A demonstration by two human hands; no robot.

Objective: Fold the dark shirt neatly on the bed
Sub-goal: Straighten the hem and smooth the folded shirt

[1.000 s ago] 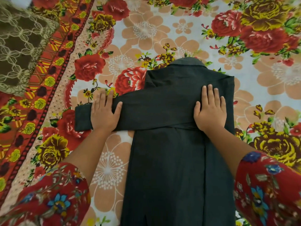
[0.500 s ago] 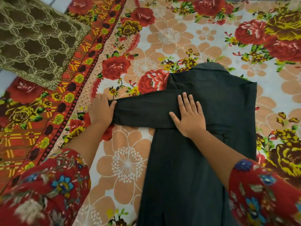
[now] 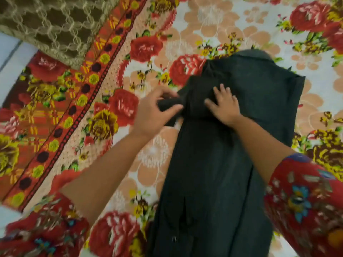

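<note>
Mid-fold: dark shirt [image 3: 232, 164] lies lengthwise on the flowered bed [image 3: 213, 25], sides seemingly turned in, left hand [image 3: 154, 112] curled round the sleeve end [image 3: 168, 103] at its left edge, right hand [image 3: 225, 106] pressing flat beside it, fingers spread; sleeve tuck and crosswise folds likely remain.

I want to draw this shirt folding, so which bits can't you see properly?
Head view:
Dark shirt: its bottom hem is cut off by the lower edge.
Sleeve end: hidden in the grip of the blurred left hand.
Fabric under the right hand: covered by its flat palm.
Brown lace cloth: cut off by the top edge.
</note>
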